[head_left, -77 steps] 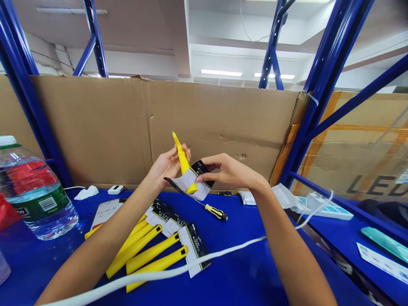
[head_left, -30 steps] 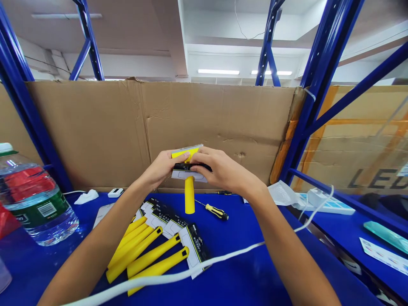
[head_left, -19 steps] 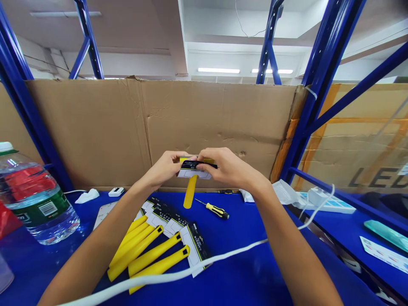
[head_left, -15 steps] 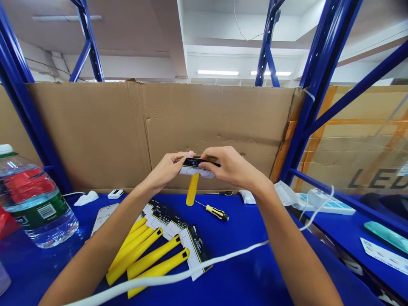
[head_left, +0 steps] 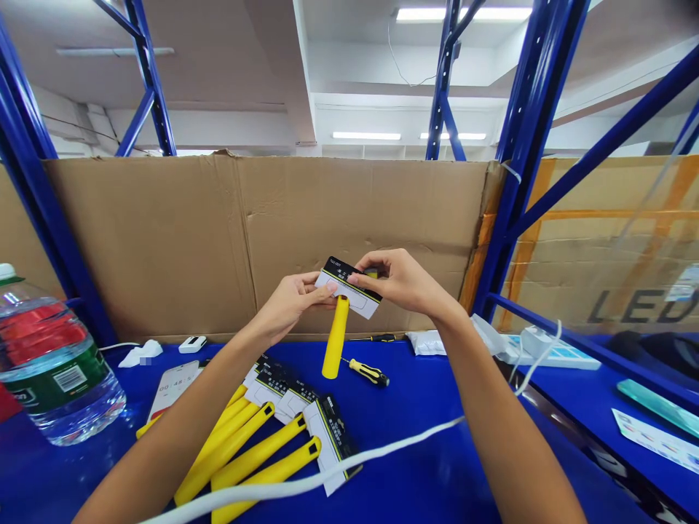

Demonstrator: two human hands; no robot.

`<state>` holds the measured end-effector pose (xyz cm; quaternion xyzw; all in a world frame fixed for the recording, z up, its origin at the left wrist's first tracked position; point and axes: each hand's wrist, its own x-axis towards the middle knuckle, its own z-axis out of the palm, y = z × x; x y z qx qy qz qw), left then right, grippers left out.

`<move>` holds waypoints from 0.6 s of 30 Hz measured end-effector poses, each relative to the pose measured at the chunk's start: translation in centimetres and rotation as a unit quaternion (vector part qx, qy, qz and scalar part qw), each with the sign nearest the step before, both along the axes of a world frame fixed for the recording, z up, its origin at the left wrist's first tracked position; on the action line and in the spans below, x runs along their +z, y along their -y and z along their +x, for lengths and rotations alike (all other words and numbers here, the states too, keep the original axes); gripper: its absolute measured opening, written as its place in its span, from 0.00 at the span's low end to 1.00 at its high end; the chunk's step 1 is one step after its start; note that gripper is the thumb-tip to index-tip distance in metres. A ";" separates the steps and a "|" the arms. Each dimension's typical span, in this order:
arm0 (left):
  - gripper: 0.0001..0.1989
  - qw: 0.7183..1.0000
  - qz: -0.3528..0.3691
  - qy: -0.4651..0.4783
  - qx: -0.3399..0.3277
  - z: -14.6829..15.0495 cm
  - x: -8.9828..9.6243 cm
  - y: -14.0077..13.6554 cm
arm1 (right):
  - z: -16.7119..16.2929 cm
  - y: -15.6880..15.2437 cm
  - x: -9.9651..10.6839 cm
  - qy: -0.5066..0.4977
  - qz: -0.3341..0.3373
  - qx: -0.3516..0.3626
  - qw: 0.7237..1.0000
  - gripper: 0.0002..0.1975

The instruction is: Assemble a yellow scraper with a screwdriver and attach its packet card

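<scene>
- Blue table (head_left: 426, 466): carries a row of finished yellow tools (head_left: 256, 458), each with a card on it, and a small screwdriver (head_left: 367, 372).
- Left hand (head_left: 289, 306): fingertips pinch the card's left end.
- Right hand (head_left: 396, 280): thumb and fingers closed on the card's right end.
- Yellow tool (head_left: 335, 337): hangs handle-down, held above the table.
- Card (head_left: 349, 296): wrapped over its top.

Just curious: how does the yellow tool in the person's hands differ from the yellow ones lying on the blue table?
The held tool hangs upright in the air, alone, gripped at its card by both hands; the finished tools lie flat, slanted, side by side, untouched. Both have yellow handles and black-and-white cards.
</scene>
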<state>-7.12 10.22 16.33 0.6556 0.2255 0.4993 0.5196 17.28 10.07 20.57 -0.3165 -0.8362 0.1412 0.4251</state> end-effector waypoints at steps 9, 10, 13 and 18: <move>0.16 0.995 0.001 0.077 0.063 0.6 -0.7 -0.4 | 0.6 -0.4 0.1 -0.036 -0.026 0.038 0.998 0.17; 0.16 0.994 0.003 0.083 0.068 0.7 -0.8 -0.4 | 0.6 -0.6 0.0 -0.047 -0.030 0.048 0.997 0.16; 0.18 0.994 -0.007 0.079 0.073 1.0 -1.1 -0.4 | 0.6 -1.1 -0.2 -0.085 -0.029 0.062 0.994 0.16; 0.24 0.997 -0.024 0.063 0.034 1.5 -1.6 -0.4 | 0.6 -1.3 -0.3 -0.130 -0.014 0.059 0.990 0.14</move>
